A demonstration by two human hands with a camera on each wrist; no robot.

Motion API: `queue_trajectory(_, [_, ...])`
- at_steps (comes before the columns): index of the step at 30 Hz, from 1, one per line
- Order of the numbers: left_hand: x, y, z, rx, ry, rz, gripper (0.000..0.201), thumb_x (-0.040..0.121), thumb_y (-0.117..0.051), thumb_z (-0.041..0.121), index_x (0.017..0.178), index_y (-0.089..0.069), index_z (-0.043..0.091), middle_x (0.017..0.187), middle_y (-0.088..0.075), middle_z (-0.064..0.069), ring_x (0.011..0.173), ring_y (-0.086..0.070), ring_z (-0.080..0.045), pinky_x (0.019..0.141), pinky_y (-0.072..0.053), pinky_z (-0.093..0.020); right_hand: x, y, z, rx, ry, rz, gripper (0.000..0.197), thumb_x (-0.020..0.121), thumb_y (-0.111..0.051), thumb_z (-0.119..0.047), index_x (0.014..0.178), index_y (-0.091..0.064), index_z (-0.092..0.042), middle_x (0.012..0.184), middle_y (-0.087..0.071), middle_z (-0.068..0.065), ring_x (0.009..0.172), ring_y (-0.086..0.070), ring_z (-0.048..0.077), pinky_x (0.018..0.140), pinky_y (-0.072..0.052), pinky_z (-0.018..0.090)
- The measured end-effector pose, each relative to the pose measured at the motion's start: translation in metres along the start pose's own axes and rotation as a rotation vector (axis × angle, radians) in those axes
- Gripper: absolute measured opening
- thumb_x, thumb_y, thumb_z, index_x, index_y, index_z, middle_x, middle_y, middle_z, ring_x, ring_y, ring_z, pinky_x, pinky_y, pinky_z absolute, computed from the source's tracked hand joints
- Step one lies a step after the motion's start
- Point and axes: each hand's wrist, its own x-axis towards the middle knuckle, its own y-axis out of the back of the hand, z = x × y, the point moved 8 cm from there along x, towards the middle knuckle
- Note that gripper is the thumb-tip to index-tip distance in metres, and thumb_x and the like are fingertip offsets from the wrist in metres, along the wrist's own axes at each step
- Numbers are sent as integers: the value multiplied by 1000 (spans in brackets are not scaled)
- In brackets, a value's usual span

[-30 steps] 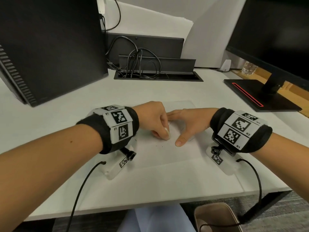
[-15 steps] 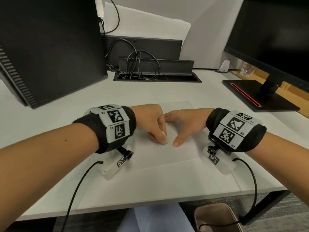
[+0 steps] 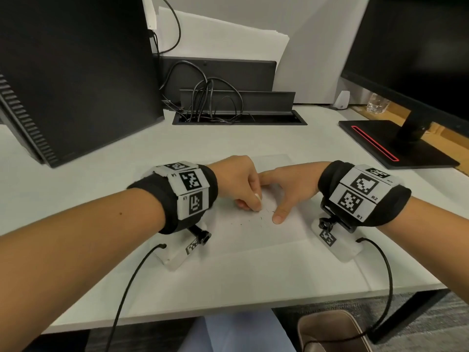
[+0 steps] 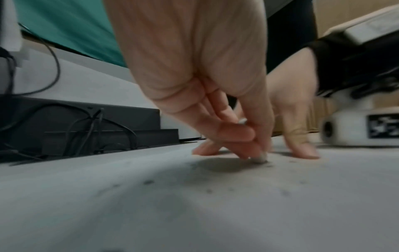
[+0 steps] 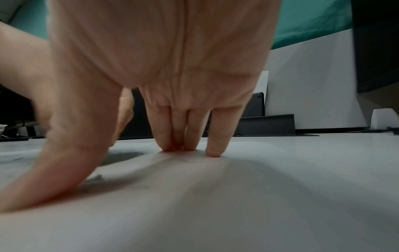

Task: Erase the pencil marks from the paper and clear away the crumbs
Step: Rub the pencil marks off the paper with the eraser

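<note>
- White eraser (image 3: 258,197) pinched in left hand (image 3: 241,182), rubbing paper (image 3: 253,232).
- Right hand (image 3: 289,185) presses flat, fingers spread.
- Next, probably: sweep crumbs (image 3: 261,218) off gently.

A white desk (image 3: 106,189) carries a black computer tower (image 3: 76,72), a monitor (image 3: 411,41) and a cable tray (image 3: 238,115).

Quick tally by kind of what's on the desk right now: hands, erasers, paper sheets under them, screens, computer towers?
Hands: 2, left hand pinching the eraser, right hand pressing flat on the paper
Erasers: 1, eraser
Paper sheets under the hands: 1, paper
Screens: 1, monitor
Computer towers: 1, computer tower
Total: 6
</note>
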Motion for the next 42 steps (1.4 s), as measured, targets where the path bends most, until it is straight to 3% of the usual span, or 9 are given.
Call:
queue_trajectory(4, [5,16,-2,58,19,144,13,72,-76,15,79,-75,4,50,-60,7,40,-50,9,52,-41,-3,0,0,-1,-60,12,4,98,70,-78,-40,148,-22,-23,156,-15,-13,142,-17,7,119,-13,33])
queue_trajectory(8, [5,2,8,46,-6,72,12,71,-78,18,79,-75,9,48,-60,10,40,-51,9,55,-43,-5,-2,2,-3,31,16,24,76,70,-80,-30,135,-42,-25,137,-43,-15,128,-38,7,115,-24,30])
queue_trajectory(12, [4,8,7,65,0,133,11,71,-78,17,78,-76,9,35,-53,18,40,-50,11,50,-40,-3,-5,2,-7,18,23,28,78,73,-78,-27,139,-38,-23,140,-40,-16,129,-35,5,110,-22,20])
queue_trajectory(15, [-2,-6,10,13,-21,-5,13,71,-79,18,80,-76,9,45,-60,13,42,-53,6,57,-46,-6,-5,4,-2,26,-20,49,72,71,-79,-28,133,-41,-25,120,-46,-26,120,-40,2,104,-25,17])
queue_trajectory(20, [-8,13,-5,59,24,113,13,72,-77,17,77,-75,4,42,-59,11,40,-51,8,50,-40,-1,-4,2,3,-103,-77,31,102,72,-75,-42,150,-14,-18,157,-10,-12,144,-11,10,118,-10,28])
queue_trajectory(25, [-14,2,-4,11,10,9,15,72,-79,18,80,-75,6,69,-72,-8,46,-55,2,58,-47,-6,-2,2,4,-97,-85,30,103,72,-74,-44,150,-13,-19,157,-8,-11,145,-10,10,119,-10,32])
queue_trajectory(32, [-18,-7,5,10,-7,-68,15,73,-78,18,81,-76,5,64,-68,-3,46,-54,4,64,-50,-11,2,0,6,-84,-87,21,108,65,-77,-52,149,-17,-22,157,-13,-11,143,-14,10,119,-14,37])
queue_trajectory(38, [-10,34,-11,-70,47,182,11,74,-78,16,80,-74,8,62,-68,0,44,-56,3,51,-48,-7,-13,9,10,-46,-88,61,95,72,-75,-40,148,-22,-22,156,-16,-12,142,-17,9,117,-13,27])
queue_trajectory(42, [-5,31,-8,-82,37,164,13,75,-77,16,84,-74,7,72,-71,-7,56,-60,-7,62,-55,-16,-20,5,17,-47,-102,22,95,72,-77,-36,148,-21,-24,157,-11,-13,143,-14,7,117,-13,27])
